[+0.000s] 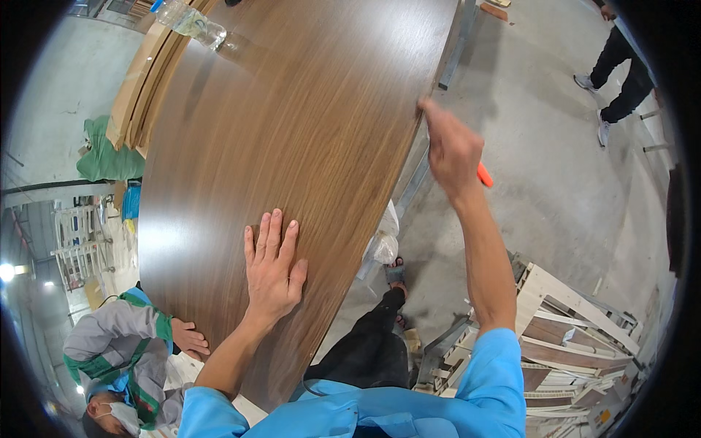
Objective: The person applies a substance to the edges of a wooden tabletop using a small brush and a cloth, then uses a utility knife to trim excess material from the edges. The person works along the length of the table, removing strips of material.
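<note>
A large brown wood-grain panel (314, 124) lies in front of me and fills the middle of the view. My left hand (273, 271) presses flat on its surface, fingers stretched out. At the panel's right edge, my right hand (454, 150) is closed around a tool with an orange handle (485, 175). The handle's end sticks out below my fist. The tool's working end is hidden, so its exact kind does not show. The thumb side of that hand meets the panel edge and is slightly blurred.
A co-worker (120, 347) in grey and green leans at the lower left, one hand on the panel. A clear bottle (191, 25) lies at the far left. Wood scraps (573, 343) are piled at right. Another person's legs (621, 77) stand far right.
</note>
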Motion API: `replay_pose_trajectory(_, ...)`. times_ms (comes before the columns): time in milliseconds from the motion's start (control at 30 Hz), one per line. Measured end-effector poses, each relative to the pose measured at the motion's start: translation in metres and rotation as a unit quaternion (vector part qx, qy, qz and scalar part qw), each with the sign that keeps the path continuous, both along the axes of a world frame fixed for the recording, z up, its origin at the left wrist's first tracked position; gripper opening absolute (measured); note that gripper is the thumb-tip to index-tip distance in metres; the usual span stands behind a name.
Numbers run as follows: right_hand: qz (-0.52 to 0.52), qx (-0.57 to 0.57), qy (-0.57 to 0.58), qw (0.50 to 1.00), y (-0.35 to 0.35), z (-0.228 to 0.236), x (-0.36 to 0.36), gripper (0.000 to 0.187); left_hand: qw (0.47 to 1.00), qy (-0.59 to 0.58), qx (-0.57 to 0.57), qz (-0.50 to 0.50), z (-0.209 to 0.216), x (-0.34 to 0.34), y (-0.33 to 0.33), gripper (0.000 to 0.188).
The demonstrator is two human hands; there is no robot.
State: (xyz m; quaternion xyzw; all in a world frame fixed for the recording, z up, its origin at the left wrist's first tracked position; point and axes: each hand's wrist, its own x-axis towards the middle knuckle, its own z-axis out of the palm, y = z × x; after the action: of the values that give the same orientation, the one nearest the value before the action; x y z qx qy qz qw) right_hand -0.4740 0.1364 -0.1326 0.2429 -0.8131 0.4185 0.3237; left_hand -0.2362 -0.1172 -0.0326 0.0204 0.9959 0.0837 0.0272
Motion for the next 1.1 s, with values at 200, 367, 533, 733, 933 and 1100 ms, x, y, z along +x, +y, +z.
replay_pose_trajectory(200, 0.255, 0.126, -0.021, 0.958, 0.000, 0.017, 0.156, 0.047, 1.000, -0.010, -0.008, -0.001, -0.002, 0.005, -0.003, 0.061)
replay_pose_trajectory(367, 0.142, 0.076, -0.004, 0.987, 0.003, 0.014, 0.098, 0.043, 1.000, -0.010, -0.017, -0.002, 0.001, 0.002, 0.001, 0.061)
replay_pose_trajectory(533, -0.004, -0.124, -0.074, 0.989, 0.006, 0.004, -0.069, 0.042, 1.000, -0.006, -0.005, -0.005, 0.002, 0.001, 0.001, 0.061)
replay_pose_trajectory(733, -0.041, -0.014, 0.068, 0.997, 0.007, -0.005, -0.063, 0.041, 1.000, -0.017, -0.022, -0.002, 0.000, 0.003, -0.002, 0.060)
replay_pose_trajectory(933, 0.146, 0.072, 0.012, 0.987, 0.001, -0.004, 0.099, 0.041, 1.000, -0.003, -0.012, -0.003, 0.001, 0.002, -0.001, 0.060)
replay_pose_trajectory(1100, 0.237, 0.100, 0.106, 0.960, -0.004, 0.041, 0.142, 0.040, 1.000, 0.006, -0.012, 0.004, 0.002, 0.004, 0.003, 0.058)
